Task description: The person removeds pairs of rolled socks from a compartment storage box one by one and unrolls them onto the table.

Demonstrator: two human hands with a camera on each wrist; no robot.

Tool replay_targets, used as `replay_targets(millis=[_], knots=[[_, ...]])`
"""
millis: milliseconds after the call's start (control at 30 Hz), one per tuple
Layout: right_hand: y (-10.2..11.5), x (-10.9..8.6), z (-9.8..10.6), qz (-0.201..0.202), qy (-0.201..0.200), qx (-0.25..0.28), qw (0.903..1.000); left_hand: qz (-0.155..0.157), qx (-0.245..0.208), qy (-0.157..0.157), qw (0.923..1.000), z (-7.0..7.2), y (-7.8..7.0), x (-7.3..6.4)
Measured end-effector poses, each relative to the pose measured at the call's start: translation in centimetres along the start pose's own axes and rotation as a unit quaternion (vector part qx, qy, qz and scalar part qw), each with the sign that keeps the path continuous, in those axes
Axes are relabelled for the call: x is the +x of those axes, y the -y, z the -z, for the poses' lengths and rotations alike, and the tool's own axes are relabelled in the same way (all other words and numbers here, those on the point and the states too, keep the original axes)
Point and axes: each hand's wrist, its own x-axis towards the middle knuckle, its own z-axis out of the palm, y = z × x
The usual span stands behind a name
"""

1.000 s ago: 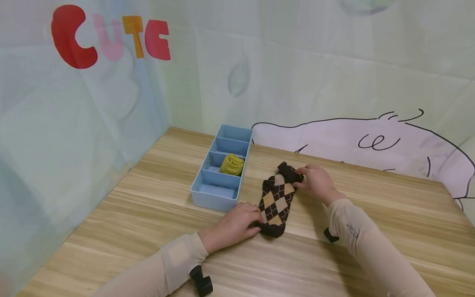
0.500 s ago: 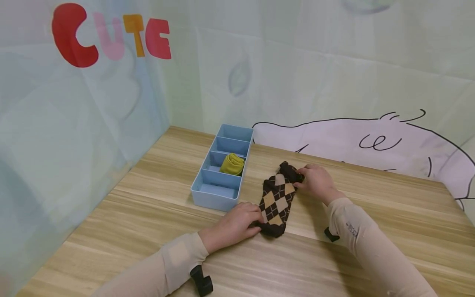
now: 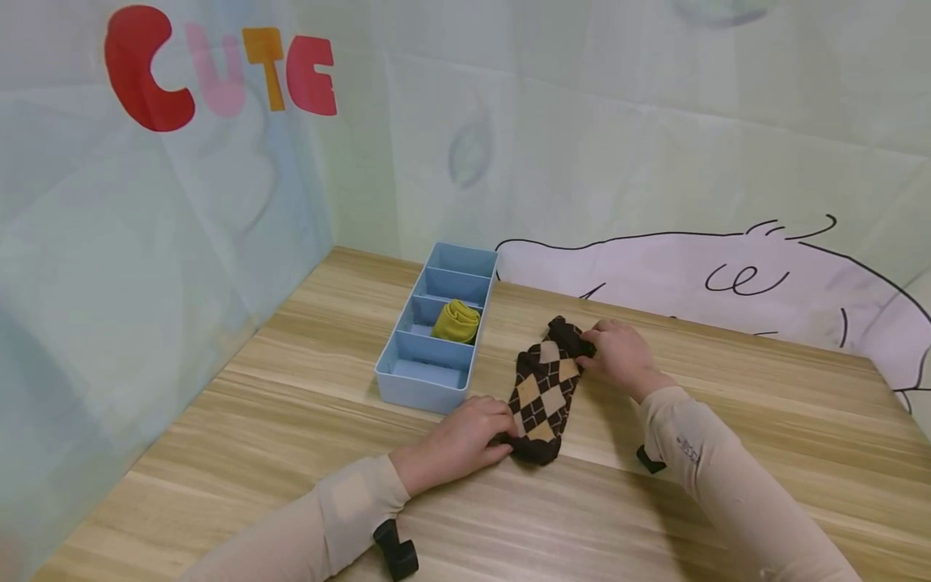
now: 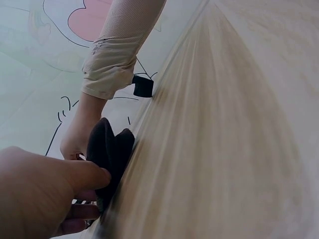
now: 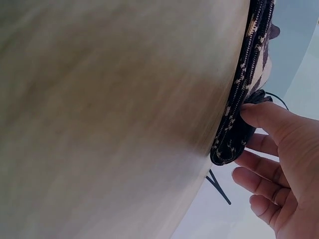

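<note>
A pair of black, tan and beige argyle socks (image 3: 541,396) lies flat on the table, one layer over the other, with the far end folded over. My left hand (image 3: 461,440) pinches the near left edge. In the left wrist view, its thumb presses on the dark sock fabric (image 4: 107,159). At the far right corner, my right hand (image 3: 621,356) holds the folded end between thumb and fingers. The right wrist view shows the folded sock layers (image 5: 237,119) edge-on, with the right thumb (image 5: 264,117) on top.
Left of the socks stands a blue divided box (image 3: 422,396) with several compartments in a row. A rolled yellow-green cloth item (image 3: 457,322) sits in its second compartment from the near end. Printed fabric walls (image 3: 618,121) border the wooden table (image 3: 276,420) at the left and back.
</note>
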Motion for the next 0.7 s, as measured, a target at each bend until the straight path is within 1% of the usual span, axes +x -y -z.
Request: replay_targets(millis=[300, 600, 700], knots=[[-0.03, -0.10, 0.15, -0.004, -0.014, 0.009, 0.9999, 0.003, 0.002, 0.004, 1.0000, -0.02, -0.06, 0.03], [-0.38, -0.05, 0.22, -0.006, -0.059, 0.019, 0.9981, 0.005, 0.001, 0.006, 1.0000, -0.02, -0.11, 0.02], [-0.53, 0.01, 0.19, -0.010, -0.062, 0.021, 0.9978, 0.004, 0.002, 0.004, 1.0000, -0.03, -0.07, 0.01]])
